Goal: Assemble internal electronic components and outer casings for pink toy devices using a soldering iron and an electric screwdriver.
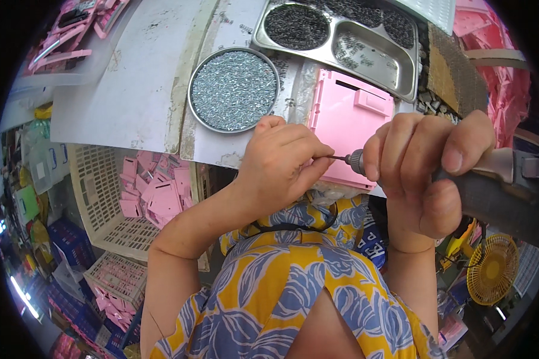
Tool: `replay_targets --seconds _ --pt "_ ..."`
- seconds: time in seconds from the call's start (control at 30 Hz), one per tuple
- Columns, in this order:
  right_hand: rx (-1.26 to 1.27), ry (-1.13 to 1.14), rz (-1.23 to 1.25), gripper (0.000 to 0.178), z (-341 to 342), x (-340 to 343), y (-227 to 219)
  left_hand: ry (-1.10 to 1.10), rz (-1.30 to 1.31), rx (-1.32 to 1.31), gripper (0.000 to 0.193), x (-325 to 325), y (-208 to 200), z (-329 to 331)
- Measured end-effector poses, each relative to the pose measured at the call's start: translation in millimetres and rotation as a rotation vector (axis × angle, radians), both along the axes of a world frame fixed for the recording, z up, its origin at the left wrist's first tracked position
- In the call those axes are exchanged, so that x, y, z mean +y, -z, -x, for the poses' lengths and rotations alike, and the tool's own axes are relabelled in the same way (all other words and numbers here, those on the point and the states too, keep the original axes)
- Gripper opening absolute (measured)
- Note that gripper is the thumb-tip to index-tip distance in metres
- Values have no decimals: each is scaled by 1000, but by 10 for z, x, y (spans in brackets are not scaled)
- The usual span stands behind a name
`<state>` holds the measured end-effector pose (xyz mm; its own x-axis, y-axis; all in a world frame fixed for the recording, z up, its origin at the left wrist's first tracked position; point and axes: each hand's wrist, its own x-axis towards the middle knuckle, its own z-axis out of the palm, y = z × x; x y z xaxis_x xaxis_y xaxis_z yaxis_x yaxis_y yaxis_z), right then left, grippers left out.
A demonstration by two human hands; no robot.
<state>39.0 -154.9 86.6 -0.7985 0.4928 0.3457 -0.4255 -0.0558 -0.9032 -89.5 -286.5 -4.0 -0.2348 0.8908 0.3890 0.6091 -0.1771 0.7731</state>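
My right hand [428,161] is wrapped round a dark electric screwdriver [491,200], which lies nearly level and aims its thin bit leftward. At the bit's tip, the thumb and fingertips of my left hand [281,157] are pinched together; whatever small piece they hold is hidden. Both hands are above the near part of a flat pink plastic panel [335,131] with a slot and a raised block on its far side. Close beyond my left hand stands a round metal dish [190,99] filled with small silvery screw-like pieces.
A steel compartment tray [377,75] holds small dark parts at the back. Left of the table, a cream plastic crate [99,197] contains pink pieces. More pink parts [72,42] lie in a clear bin at the far left. A yellow fan [493,269] stands at lower right.
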Motion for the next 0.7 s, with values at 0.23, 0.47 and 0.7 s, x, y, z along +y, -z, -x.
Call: replay_targets --seconds 0.23,0.47,0.7 --pt "-5 45 15 24 -6 -66 58 -81 -85 208 14 -23 -2 -14" --pt "58 59 -45 19 -210 194 130 -303 273 500 15 29 296 920" --pt "-60 222 16 30 -729 10 188 -435 217 624 15 24 283 1057"
